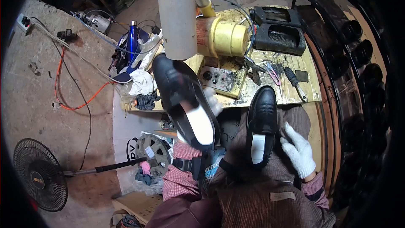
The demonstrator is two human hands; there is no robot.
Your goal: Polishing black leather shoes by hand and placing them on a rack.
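A black loafer (185,97) with a white insole is held up under the mouth of a pale grey metal tube (176,21). My left hand (212,100), in a whitish glove, grips it from beneath. Blurred fingertips show along the shoe's right side; the rest of that hand is hidden behind the shoe. A second black loafer (265,118), also lined in white, lies on my lap with its toe pointing away. Just right of it my right hand (298,150), white-gloved, rests over my thigh with fingers stretched and nothing in them.
A yellow cylindrical machine (221,37), a control box (216,78), pliers (255,65), a pink cutter (272,74) and a brush (295,83) sit on the bench. A black rack (358,55) holds shoes at right. A fan (41,175) and cables occupy the left.
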